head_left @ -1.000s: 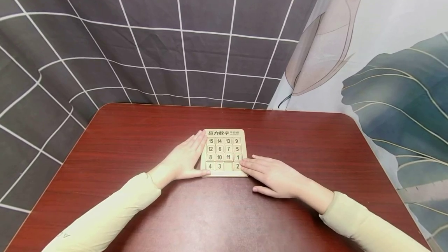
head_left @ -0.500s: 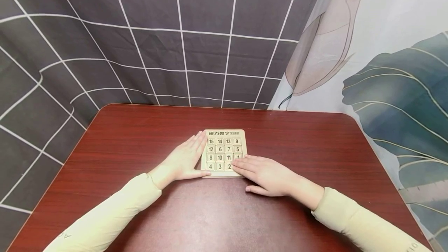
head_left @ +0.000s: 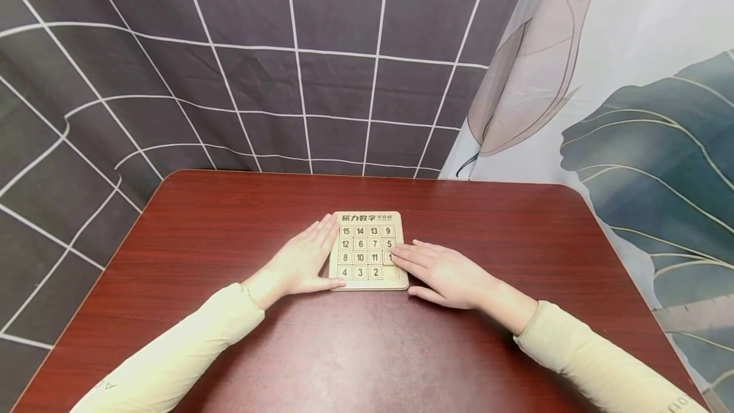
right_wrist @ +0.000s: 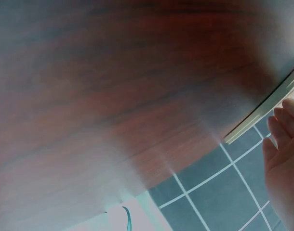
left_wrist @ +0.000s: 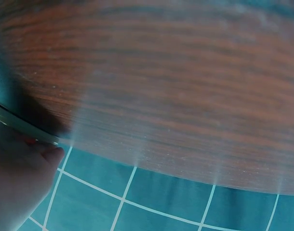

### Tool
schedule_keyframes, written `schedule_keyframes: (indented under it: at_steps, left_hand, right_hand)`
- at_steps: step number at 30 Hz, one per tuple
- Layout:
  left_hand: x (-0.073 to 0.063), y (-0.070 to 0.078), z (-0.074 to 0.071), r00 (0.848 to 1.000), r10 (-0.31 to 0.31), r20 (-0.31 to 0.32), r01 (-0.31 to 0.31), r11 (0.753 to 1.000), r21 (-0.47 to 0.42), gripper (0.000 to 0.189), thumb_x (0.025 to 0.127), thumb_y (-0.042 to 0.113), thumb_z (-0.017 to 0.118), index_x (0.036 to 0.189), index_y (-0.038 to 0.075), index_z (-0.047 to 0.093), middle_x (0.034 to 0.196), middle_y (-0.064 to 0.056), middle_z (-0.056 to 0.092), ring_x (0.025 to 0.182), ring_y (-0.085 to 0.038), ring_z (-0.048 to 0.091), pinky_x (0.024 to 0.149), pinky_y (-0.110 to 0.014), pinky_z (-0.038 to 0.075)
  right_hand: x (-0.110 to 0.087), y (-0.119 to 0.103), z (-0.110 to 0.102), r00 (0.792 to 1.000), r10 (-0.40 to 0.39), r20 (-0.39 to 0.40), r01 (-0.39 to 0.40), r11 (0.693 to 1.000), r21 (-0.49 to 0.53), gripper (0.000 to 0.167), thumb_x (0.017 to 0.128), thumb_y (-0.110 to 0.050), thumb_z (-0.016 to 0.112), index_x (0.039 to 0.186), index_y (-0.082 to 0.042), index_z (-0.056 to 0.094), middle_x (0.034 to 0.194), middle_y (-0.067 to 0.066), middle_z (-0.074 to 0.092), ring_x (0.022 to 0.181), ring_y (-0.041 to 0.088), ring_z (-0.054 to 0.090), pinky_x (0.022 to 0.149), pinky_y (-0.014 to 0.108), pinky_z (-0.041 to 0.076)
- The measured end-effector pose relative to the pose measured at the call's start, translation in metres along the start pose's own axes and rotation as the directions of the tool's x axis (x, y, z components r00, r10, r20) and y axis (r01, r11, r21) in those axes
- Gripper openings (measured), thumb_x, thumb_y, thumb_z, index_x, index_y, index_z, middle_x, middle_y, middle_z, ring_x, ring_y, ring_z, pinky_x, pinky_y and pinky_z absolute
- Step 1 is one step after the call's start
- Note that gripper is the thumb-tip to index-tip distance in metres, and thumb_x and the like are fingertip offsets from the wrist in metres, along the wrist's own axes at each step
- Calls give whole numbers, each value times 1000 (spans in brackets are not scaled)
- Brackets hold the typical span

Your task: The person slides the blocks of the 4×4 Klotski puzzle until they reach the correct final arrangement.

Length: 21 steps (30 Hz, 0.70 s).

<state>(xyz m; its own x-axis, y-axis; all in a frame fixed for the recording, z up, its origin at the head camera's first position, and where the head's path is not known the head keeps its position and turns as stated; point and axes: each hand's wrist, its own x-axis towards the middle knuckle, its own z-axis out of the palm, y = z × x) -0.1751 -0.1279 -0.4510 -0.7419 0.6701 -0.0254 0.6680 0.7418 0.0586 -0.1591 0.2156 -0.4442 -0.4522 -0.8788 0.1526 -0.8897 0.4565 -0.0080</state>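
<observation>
A pale wooden sliding number puzzle (head_left: pixel 369 285) lies flat on the table in the head view, filled with several numbered tiles. My left hand (head_left: pixel 306 257) rests along its left side, fingers straight, thumb on the lower left corner. With straight fingers, my right hand (head_left: pixel 444 273) touches the tile marked 1 (head_left: pixel 389 259) at the right edge and partly covers it. The bottom row reads 4, 3 and 2 (head_left: pixel 375 272), with a vacant slot at its right end. Both wrist views catch the puzzle's edge (right_wrist: pixel 265 107) beside the fingers.
The reddish-brown wooden table (head_left: pixel 241 209) extends on all sides of the puzzle. Behind and to the left hangs a dark grey curtain (head_left: pixel 338 81) with white grid lines. A leaf-patterned pale curtain (head_left: pixel 608 37) hangs at the right.
The tile marked 2 has slid left along the bottom row under my right fingers. Then the right hand has moved up and right onto the tile marked 1. My left hand stays put.
</observation>
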Motion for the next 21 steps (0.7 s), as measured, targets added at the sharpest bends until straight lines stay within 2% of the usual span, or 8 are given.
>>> schedule_keyframes:
  at_steps: [7,17,21]
  left_hand:
    - [0,-1,1,1000,0,-2,0,1000,16,112,94,70,62,161,-13,29,172,-30,24,163,-41,25,134,-47,28]
    - [0,-1,1,1000,4,-12,-4,1000,23,112,93,70,63,161,-13,29,172,-31,25,162,-41,27,134,-47,29]
    - [0,-1,1,1000,4,-10,-4,1000,17,112,93,70,62,161,-13,29,172,-30,25,162,-41,27,134,-47,29]
  right_hand:
    - [-6,-3,2,1000,-22,8,22,1000,9,63,102,-38,68,152,-2,56,159,12,57,149,25,53,124,49,44]
    - [-11,-7,4,990,-123,-75,123,992,-5,62,98,-37,74,147,-1,61,152,13,63,144,24,59,121,48,48]
    - [-11,-6,2,988,-128,-83,128,992,2,61,97,-35,74,147,-2,61,152,12,63,143,24,60,121,48,48]
